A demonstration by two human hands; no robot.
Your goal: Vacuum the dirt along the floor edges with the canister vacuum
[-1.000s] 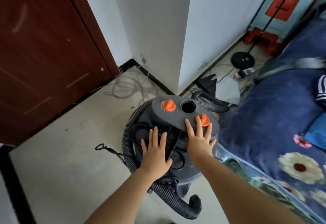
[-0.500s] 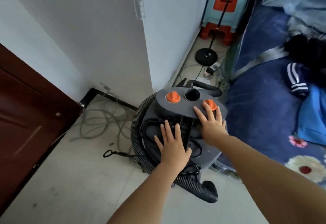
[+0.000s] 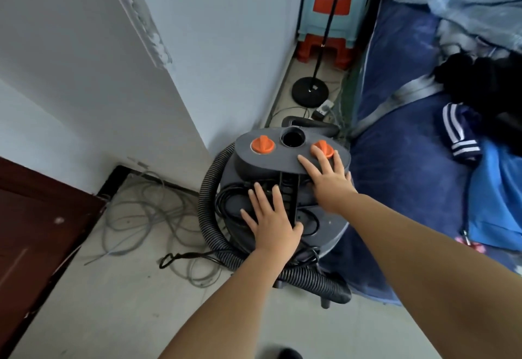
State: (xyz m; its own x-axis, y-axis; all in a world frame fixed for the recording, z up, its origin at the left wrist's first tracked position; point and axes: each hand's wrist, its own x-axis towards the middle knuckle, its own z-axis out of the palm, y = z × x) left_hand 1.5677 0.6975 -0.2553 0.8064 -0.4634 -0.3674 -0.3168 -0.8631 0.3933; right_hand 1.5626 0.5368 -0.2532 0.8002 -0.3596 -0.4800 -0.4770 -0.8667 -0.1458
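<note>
Canister vacuum [image 3: 285, 177] on floor [image 3: 118, 310], wedged between wall corner [image 3: 180, 121] and bed [image 3: 418, 177]. Left hand [image 3: 272, 221] flat on lid, fingers straight, gripping nothing. Right hand [image 3: 329, 179] flat on top housing, fingertips touching orange knob [image 3: 322, 148]. Ribbed hose [image 3: 209, 203] loops round left side and below left hand. Grey cable tangle [image 3: 147, 217] on floor left of hands. Black stand base [image 3: 310, 91] beyond vacuum.

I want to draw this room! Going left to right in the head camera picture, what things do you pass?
Dark red door → grey cables on the floor → ribbed hose → left hand → right hand → blue bed cover.
</note>
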